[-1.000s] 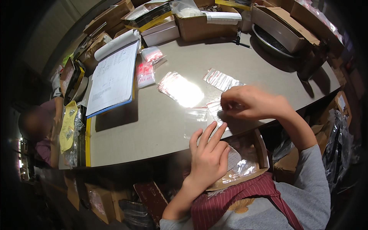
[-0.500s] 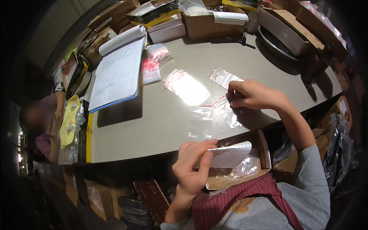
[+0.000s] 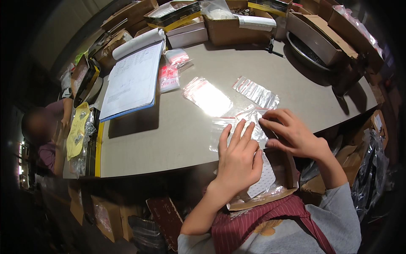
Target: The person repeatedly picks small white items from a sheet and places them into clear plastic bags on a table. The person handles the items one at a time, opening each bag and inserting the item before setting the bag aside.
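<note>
A small clear zip bag (image 3: 249,122) is lying flat near the tabletop's (image 3: 169,139) front edge, its long axis running left to right, directly under both hands. The left hand (image 3: 239,158) is pressing it with spread, flat fingers while the right hand (image 3: 294,135) is pinching its right end. A cardboard box (image 3: 279,178) is sitting just below the edge; open tabletop is stretching away to the left.
</note>
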The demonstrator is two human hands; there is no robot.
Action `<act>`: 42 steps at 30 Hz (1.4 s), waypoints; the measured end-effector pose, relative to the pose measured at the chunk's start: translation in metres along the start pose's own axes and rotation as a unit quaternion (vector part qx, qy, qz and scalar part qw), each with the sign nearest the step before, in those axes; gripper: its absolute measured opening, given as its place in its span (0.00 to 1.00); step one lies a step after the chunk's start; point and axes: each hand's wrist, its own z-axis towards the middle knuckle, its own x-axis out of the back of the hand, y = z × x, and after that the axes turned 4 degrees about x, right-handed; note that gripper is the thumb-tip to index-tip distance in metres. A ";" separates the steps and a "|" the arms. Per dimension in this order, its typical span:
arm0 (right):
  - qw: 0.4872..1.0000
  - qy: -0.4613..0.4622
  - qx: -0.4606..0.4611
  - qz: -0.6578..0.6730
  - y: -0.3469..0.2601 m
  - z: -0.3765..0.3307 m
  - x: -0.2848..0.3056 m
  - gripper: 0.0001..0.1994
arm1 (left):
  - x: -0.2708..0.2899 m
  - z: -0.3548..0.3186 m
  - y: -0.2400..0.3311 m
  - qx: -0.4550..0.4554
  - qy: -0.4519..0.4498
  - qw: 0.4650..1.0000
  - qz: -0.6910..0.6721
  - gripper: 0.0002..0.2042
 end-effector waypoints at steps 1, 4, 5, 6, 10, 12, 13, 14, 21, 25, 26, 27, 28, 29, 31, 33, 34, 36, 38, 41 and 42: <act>1.000 0.001 0.003 0.002 -0.003 -0.007 0.000 0.24 | -0.001 0.000 -0.001 -0.001 -0.005 1.000 0.008 0.04; 0.996 0.055 0.030 -0.067 -0.006 -0.024 -0.009 0.23 | -0.001 0.000 0.000 -0.012 -0.018 1.000 0.019 0.04; 0.993 0.072 0.041 -0.086 -0.006 -0.028 -0.012 0.22 | -0.001 0.000 0.001 -0.016 -0.016 1.000 0.019 0.04; 0.987 0.108 0.059 -0.103 -0.004 -0.032 -0.016 0.18 | 0.000 0.000 0.002 -0.020 -0.013 0.999 0.021 0.04; 0.985 0.127 0.084 -0.080 0.001 -0.042 -0.016 0.14 | 0.003 0.001 0.008 -0.024 -0.012 0.999 0.039 0.03; 0.987 0.122 0.070 -0.083 0.002 -0.044 -0.014 0.14 | 0.004 0.001 0.010 -0.022 -0.008 0.999 0.045 0.02; 0.988 0.120 0.076 -0.059 0.002 -0.046 -0.012 0.13 | 0.005 0.000 0.011 -0.024 -0.008 0.999 0.041 0.02; 0.989 0.118 0.083 -0.035 0.001 -0.049 -0.008 0.12 | 0.007 -0.001 0.011 -0.027 -0.008 0.999 0.038 0.03; 0.959 0.092 0.153 0.221 -0.014 -0.059 0.014 0.11 | 0.037 -0.022 0.016 -0.004 -0.062 0.986 -0.154 0.02; 0.946 0.132 0.090 0.282 -0.023 -0.051 0.006 0.09 | 0.043 -0.036 0.011 0.090 0.019 0.970 -0.226 0.07; 0.950 0.123 0.053 0.283 -0.031 -0.046 0.005 0.08 | 0.041 -0.037 0.009 0.072 0.041 0.975 -0.206 0.07; 0.952 0.126 0.052 0.274 -0.036 -0.038 0.000 0.08 | 0.042 -0.040 0.012 0.136 0.040 0.963 -0.230 0.07; 0.954 0.129 0.052 0.264 -0.042 -0.029 -0.004 0.09 | 0.043 -0.045 0.018 0.198 0.042 0.946 -0.254 0.06; 0.957 0.132 0.052 0.253 -0.046 -0.020 -0.007 0.10 | 0.041 -0.048 0.023 0.259 0.045 0.924 -0.278 0.06; 0.964 0.123 0.075 0.222 -0.052 -0.004 -0.014 0.14 | 0.040 -0.049 0.028 0.256 0.048 0.922 -0.287 0.07; 0.970 0.121 0.091 0.189 -0.059 0.010 -0.019 0.15 | 0.044 -0.051 0.034 0.288 0.032 0.924 -0.252 0.08; 0.972 0.115 0.097 0.181 -0.062 0.014 -0.021 0.18 | 0.042 -0.051 0.034 0.254 0.052 0.937 -0.236 0.09; 0.977 0.109 0.090 0.163 -0.065 0.019 -0.021 0.16 | 0.042 -0.053 0.031 0.262 0.047 0.934 -0.239 0.09; 0.980 0.116 0.096 0.130 -0.069 0.022 -0.024 0.16 | 0.044 -0.057 0.028 0.284 0.036 0.925 -0.251 0.09; 0.979 0.147 0.139 0.040 -0.073 0.025 -0.030 0.15 | 0.042 -0.059 0.019 0.318 0.029 0.894 -0.314 0.10; 0.974 0.160 0.162 0.001 -0.074 0.026 -0.034 0.13 | 0.037 -0.061 0.013 0.321 0.040 0.879 -0.350 0.10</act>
